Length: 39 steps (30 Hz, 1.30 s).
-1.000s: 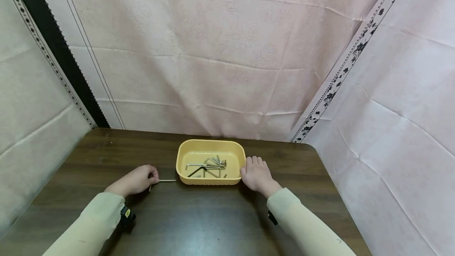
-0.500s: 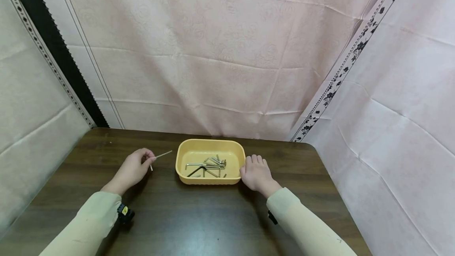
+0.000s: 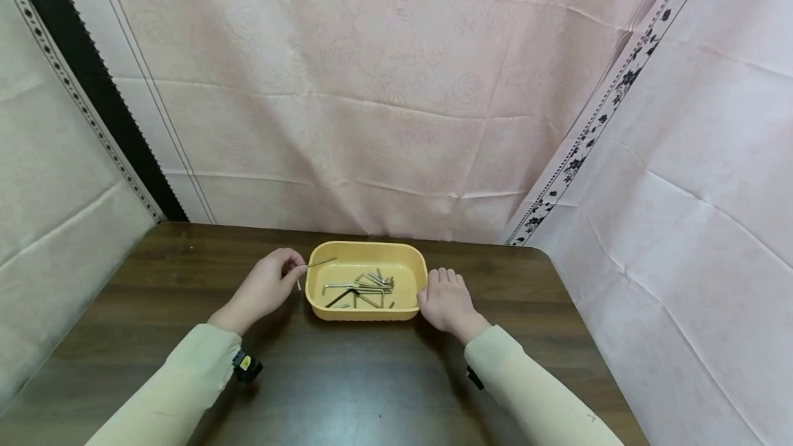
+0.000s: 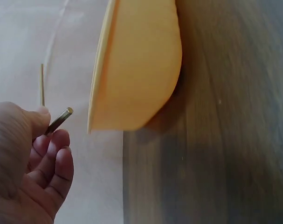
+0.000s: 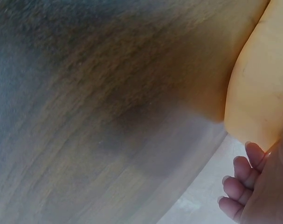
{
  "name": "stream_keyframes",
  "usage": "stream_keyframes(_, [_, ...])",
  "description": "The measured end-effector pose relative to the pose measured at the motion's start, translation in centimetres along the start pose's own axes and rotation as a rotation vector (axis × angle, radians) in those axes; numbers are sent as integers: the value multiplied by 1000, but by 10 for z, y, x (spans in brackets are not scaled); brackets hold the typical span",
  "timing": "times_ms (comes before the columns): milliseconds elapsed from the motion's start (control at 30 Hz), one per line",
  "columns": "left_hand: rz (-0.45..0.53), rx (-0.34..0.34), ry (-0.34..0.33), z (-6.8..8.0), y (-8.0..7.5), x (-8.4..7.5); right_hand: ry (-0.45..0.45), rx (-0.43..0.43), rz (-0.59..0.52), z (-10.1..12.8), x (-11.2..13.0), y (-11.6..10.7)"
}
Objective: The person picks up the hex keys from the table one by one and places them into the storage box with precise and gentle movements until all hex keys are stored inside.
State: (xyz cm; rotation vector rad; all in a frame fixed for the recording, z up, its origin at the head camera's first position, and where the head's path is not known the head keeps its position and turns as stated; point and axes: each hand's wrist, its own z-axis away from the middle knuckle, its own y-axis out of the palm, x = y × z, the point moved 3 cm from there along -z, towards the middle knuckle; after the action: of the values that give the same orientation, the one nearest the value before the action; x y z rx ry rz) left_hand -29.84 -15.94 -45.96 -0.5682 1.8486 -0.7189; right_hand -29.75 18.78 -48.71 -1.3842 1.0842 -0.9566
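Head view shows the left hand (image 3: 268, 286) pinching a thin hex key (image 3: 317, 263) between thumb and fingertips, its long arm reaching over the left rim of the yellow tray (image 3: 367, 315), while the right hand (image 3: 447, 300) lies against the tray's right side with straight fingers, gripping nothing; more hex keys (image 3: 362, 289) lie in the tray on the dark wooden table (image 3: 347, 391). Left wrist view shows the key (image 4: 57, 120) clamped under the thumb just beside the tray wall (image 4: 136, 70). Right wrist view shows fingertips (image 5: 239, 186) against the tray's outer wall (image 5: 258, 93).
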Motion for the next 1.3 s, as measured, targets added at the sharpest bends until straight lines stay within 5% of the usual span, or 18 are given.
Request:
stream_keyframes(233, [-43,72,66,-6,20,-20,-5,2,-7,1,-1,-1])
stream_keyframes(800, [51,200,-1,-19,70,-36,-36,-57,-84,8,-9,12])
stream_keyframes(1133, [19,182,23,-23,74,-34,-163,-238,-161,8,-17,18])
stream_keyframes(1300, [-4,179,36,-24,74,-32,-162,-259,-122,12,-14,17])
